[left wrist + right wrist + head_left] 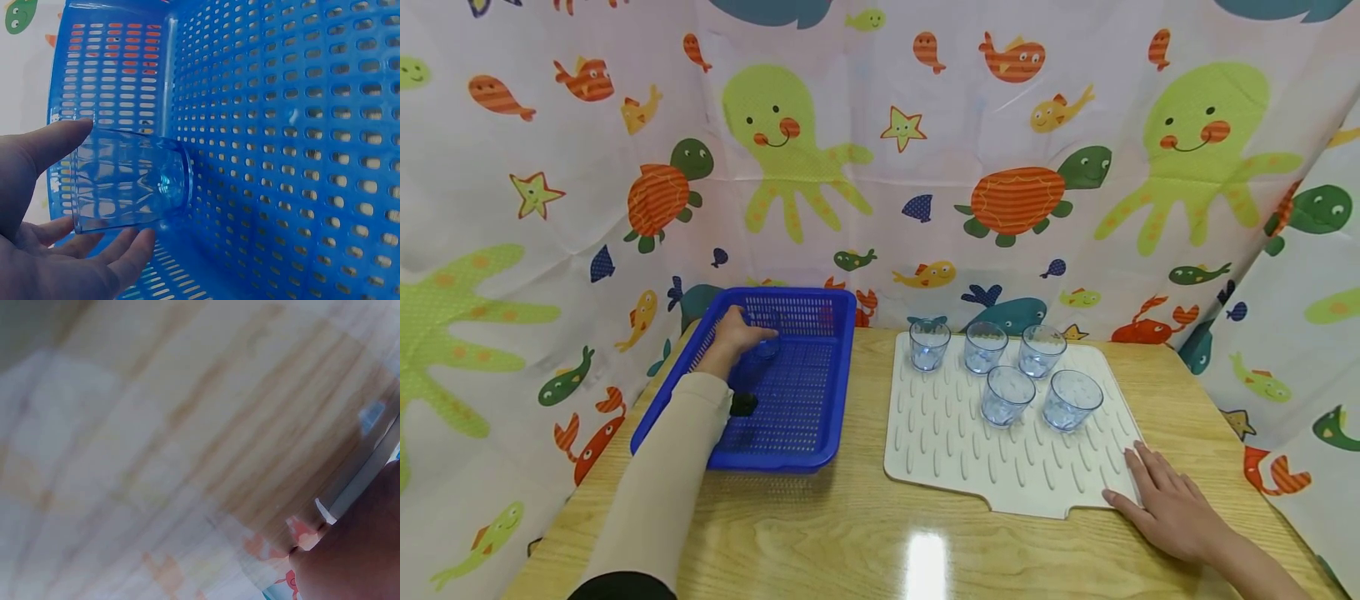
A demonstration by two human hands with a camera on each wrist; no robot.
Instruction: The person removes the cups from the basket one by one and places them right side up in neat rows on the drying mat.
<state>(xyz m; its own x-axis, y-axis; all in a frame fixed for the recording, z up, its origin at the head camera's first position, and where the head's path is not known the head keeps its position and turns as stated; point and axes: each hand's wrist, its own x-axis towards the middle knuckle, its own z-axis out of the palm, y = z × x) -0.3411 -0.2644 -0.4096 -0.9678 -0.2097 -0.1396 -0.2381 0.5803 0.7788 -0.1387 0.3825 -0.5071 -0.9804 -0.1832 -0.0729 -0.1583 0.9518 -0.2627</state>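
My left hand (730, 340) reaches into the far left part of the blue plastic basket (837, 400). In the left wrist view it grips a clear drinking glass (128, 181), thumb at the rim on one side and fingers round the other. The glass's base points down toward the basket floor. My right hand (1176, 510) lies with fingers spread at the right front corner of a white ridged drying mat (940, 442), fingertips on its edge. Several clear glasses (1007, 396) stand upright on the mat's back half.
The basket and mat sit side by side on a wooden table (865, 533), with a strip of wood between them. A curtain (842, 258) printed with sea animals hangs behind the table and along both sides. A dark strap piece (743, 405) shows at the left wrist.
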